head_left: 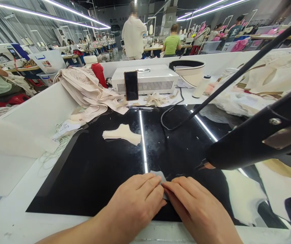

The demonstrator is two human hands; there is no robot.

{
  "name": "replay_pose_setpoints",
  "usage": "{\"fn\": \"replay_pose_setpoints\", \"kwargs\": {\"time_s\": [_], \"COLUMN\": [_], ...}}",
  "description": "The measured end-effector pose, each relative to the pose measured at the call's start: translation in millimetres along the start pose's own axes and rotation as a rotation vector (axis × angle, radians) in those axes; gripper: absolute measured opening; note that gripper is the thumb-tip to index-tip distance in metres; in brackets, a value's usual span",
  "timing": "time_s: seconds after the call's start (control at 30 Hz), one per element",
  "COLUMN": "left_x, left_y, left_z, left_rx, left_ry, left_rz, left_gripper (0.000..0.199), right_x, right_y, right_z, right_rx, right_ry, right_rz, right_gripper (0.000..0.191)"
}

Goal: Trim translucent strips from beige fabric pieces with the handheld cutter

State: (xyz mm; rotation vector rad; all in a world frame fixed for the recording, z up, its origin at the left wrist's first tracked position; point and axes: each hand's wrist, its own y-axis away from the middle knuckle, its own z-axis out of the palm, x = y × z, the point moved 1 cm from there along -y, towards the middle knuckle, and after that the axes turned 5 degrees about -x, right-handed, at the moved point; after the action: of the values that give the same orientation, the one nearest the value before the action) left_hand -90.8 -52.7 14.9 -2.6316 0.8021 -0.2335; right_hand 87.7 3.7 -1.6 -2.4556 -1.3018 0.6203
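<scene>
At the front of the glossy black board [66,183], my left hand [139,200] and my right hand [198,203] meet over a small grey piece of fabric [158,175]. The left fingers are closed together on the piece, with the thumb tucked in below. My right thumb and index finger pinch its right side; most of the piece is hidden under both hands. Farther back lies a cream fabric cutout [122,134], flat and apart from the hands. A black pen-like tool [237,145] with a pointed tip slants in from the right, above the board.
Cream cut pieces [244,196] lie at the right. Behind the board are a white vented box [158,81], a phone [131,85], a black cable [164,117], a white bottle [201,87] and piled beige fabric [84,88]. Several people sit or stand beyond the partition.
</scene>
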Motion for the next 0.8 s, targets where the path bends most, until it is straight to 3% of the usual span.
{"fn": "replay_pose_setpoints", "kwargs": {"time_s": [0.17,0.63,0.8], "left_x": [-1.2,-1.0,-1.8], "left_y": [-0.5,-0.7,0.7], "left_z": [-1.2,-0.1,0.2], "left_rx": [0.003,0.008,-0.001], "left_ry": [0.006,-0.002,0.048], "left_rz": [-0.008,-0.006,-0.021], "left_gripper": [0.027,0.028,0.026], "right_x": [0.8,-1.8,4.2], "right_y": [2.2,-6.4,4.4], "right_z": [3.0,-2.8,-18.8], "right_rx": [0.028,0.005,-0.034], "right_ry": [-0.041,0.001,-0.009], "right_rz": [0.042,-0.025,-0.032], "right_gripper": [0.032,0.031,0.023]}}
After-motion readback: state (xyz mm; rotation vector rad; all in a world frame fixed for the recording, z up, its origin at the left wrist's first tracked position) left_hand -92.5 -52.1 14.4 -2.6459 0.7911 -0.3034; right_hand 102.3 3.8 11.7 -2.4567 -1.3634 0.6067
